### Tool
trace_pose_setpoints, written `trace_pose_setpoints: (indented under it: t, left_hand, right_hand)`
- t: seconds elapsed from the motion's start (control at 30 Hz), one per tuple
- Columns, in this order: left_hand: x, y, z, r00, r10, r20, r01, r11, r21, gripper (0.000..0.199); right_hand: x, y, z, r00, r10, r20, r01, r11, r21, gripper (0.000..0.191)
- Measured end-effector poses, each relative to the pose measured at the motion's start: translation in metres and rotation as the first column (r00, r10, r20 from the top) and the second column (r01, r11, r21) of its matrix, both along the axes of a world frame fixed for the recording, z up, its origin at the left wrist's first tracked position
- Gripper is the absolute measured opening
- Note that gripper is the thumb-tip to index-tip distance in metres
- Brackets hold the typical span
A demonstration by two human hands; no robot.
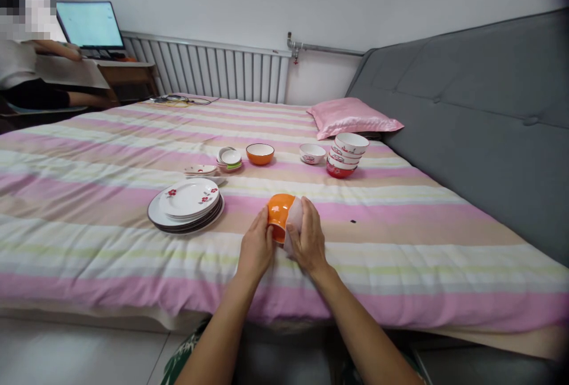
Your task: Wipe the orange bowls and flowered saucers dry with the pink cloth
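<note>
Orange, glossy and rounded, a tilted bowl [280, 209] sits between the left hand [258, 241], curled round one side, and the right hand [310, 237], which holds a thin pale sheet [296, 211] (cloth or paper, I cannot tell) against the other. Beneath spreads a pink-and-white striped bedspread [409, 269]. Leftward lie stacked round white plates [191, 197] with red flowers; beyond, rightward, stand stacked red and white bowls [344, 158].

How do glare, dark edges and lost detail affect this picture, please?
All in the head view: small glints show on the held orange bowl; the monitor looks bright, its contents unreadable; the right-hand corners darken; coarse pixelation hides the upper-left corner.
</note>
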State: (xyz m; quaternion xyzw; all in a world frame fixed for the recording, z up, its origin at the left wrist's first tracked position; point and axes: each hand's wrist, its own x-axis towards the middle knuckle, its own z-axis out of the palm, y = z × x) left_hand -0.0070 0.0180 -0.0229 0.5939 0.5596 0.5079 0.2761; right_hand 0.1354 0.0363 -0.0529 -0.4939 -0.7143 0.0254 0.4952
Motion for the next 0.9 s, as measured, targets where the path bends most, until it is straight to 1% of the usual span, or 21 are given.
trace_pose_setpoints:
  t: [0.2,0.3,0.47,0.7,0.8,0.9]
  left_hand:
    - [0.0,0.001,-0.006,0.999,0.05,-0.006,-0.05,0.998,-0.023,0.053]
    - [0.0,0.002,-0.006,0.997,0.063,-0.05,-0.064,0.998,-0.028,0.053]
    - [0.0,0.001,-0.003,0.99,0.071,-0.122,-0.075,0.997,-0.027,0.053]
    - [0.001,-0.001,0.003,0.993,0.073,-0.094,-0.077,0.996,-0.036,0.053]
    - [0.002,-0.002,0.005,0.992,0.079,-0.103,-0.086,0.994,-0.069,0.058]
    - [0.005,-0.004,0.006,0.993,0.091,-0.079,-0.101,0.984,-0.143,0.063]
  right_hand:
    - [0.0,0.0,-0.005,0.999,0.034,-0.01,-0.035,0.997,-0.074,0.067]
    - [0.001,0.0,-0.006,0.999,0.041,-0.013,-0.043,0.992,-0.123,0.069]
    - [0.003,-0.001,-0.006,0.998,0.058,-0.008,-0.058,0.982,-0.178,0.072]
    - [0.005,0.0,-0.009,0.999,0.035,-0.009,-0.036,0.978,-0.206,0.077]
    - [0.006,-0.001,-0.01,1.0,0.025,-0.01,-0.026,0.971,-0.236,0.08]
    - [0.006,-0.004,-0.009,0.999,0.034,-0.016,-0.037,0.964,-0.263,0.081]
